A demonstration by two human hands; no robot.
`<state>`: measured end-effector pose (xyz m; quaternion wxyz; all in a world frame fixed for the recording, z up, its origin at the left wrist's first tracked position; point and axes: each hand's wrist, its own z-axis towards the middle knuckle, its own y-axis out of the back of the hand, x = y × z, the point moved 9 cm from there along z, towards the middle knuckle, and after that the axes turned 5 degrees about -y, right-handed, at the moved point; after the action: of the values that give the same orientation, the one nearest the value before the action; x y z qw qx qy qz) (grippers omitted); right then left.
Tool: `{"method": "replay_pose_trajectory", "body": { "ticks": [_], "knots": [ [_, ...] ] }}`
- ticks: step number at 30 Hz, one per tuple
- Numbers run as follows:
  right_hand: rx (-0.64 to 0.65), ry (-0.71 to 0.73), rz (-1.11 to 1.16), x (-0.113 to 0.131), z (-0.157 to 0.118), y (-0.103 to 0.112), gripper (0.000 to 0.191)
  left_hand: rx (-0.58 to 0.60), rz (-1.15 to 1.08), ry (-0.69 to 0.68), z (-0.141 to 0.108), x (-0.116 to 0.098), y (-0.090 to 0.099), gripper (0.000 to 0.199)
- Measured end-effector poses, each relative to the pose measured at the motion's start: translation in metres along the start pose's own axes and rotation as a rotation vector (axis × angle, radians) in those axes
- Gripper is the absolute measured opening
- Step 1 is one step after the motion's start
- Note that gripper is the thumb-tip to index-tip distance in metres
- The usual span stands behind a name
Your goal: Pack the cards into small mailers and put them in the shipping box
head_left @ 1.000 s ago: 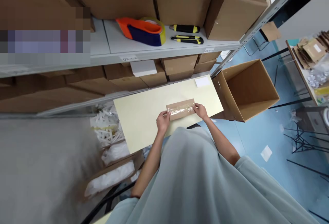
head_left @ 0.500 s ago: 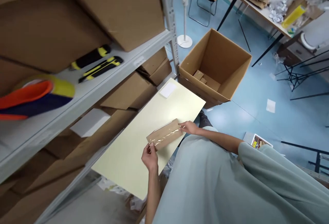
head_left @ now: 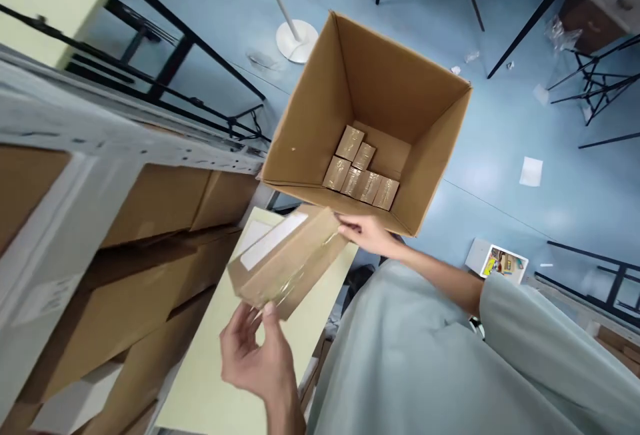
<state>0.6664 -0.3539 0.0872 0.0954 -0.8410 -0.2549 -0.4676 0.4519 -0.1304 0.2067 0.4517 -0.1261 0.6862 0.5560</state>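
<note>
A long brown cardboard box (head_left: pixel 300 263) with shiny clear tape along one face and a white label (head_left: pixel 274 240) on another is held up between my hands, tilted, above the pale yellow board (head_left: pixel 210 362). My left hand (head_left: pixel 260 352) grips its near end, thumb on the taped face. At the far end, the fingers of my right hand (head_left: pixel 367 232) are closed on a corner. Just beyond stands a large open carton (head_left: pixel 320 98). Several small taped boxes (head_left: pixel 370 187) lie together on its bottom, along the near left side.
Metal shelving with brown cartons (head_left: pixel 145 302) runs along the left. A white fan base (head_left: pixel 297 40) stands on the blue floor behind the large carton. Black table legs (head_left: pixel 535 18) rise at the back right. A small white box of odds and ends (head_left: pixel 480 255) sits at the right.
Both hands have lifted the cardboard box off the board, and its labelled side now shows. The view has swung towards the large carton, revealing more of the boxes inside.
</note>
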Motion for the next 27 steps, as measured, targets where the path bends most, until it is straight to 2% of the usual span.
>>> {"method": "replay_pose_trajectory", "body": {
  "ticks": [2, 3, 5, 7, 8, 10, 12, 14, 15, 18, 20, 23, 27],
  "knots": [
    [-0.088, 0.069, 0.017, 0.007, 0.027, 0.064, 0.044, 0.136, -0.048, -0.102, 0.005, -0.044, -0.066, 0.057],
    [-0.148, 0.094, -0.001, 0.008, 0.039, 0.096, 0.049, 0.229, -0.084, -0.123, 0.005, -0.060, -0.104, 0.053],
    [-0.272, 0.101, -0.096, 0.006, 0.066, 0.157, 0.053, 0.428, -0.164, -0.064, 0.000, -0.073, -0.186, 0.048],
    [-0.367, 0.037, -0.278, -0.001, 0.096, 0.206, 0.056, 0.622, -0.288, 0.119, -0.013, -0.068, -0.272, 0.051],
    [-0.379, -0.012, -0.386, -0.006, 0.113, 0.224, 0.058, 0.705, -0.344, 0.244, -0.021, -0.061, -0.314, 0.051],
    [-0.344, -0.129, -0.590, -0.022, 0.152, 0.248, 0.061, 0.862, -0.410, 0.474, -0.041, -0.042, -0.390, 0.045],
    [-0.271, -0.272, -0.735, -0.044, 0.194, 0.261, 0.064, 0.957, -0.434, 0.654, -0.058, -0.021, -0.450, 0.024],
    [-0.192, -0.418, -0.814, -0.069, 0.233, 0.264, 0.068, 1.010, -0.410, 0.809, -0.072, 0.003, -0.492, 0.006],
    [-0.155, -0.478, -0.837, -0.082, 0.251, 0.263, 0.071, 1.023, -0.404, 0.891, -0.078, 0.015, -0.508, 0.004],
    [-0.064, -0.560, -0.857, -0.115, 0.299, 0.254, 0.079, 0.995, -0.448, 1.131, -0.090, 0.050, -0.544, 0.011],
    [-0.049, -0.582, -0.834, -0.136, 0.325, 0.248, 0.080, 0.943, -0.463, 1.229, -0.089, 0.070, -0.564, 0.016],
    [-0.161, -0.598, -0.744, -0.168, 0.354, 0.248, 0.087, 0.878, -0.464, 1.278, -0.081, 0.091, -0.599, 0.020],
    [-0.403, -0.575, -0.644, -0.214, 0.380, 0.250, 0.100, 0.789, -0.527, 1.321, -0.080, 0.101, -0.653, 0.024]
  ]
}}
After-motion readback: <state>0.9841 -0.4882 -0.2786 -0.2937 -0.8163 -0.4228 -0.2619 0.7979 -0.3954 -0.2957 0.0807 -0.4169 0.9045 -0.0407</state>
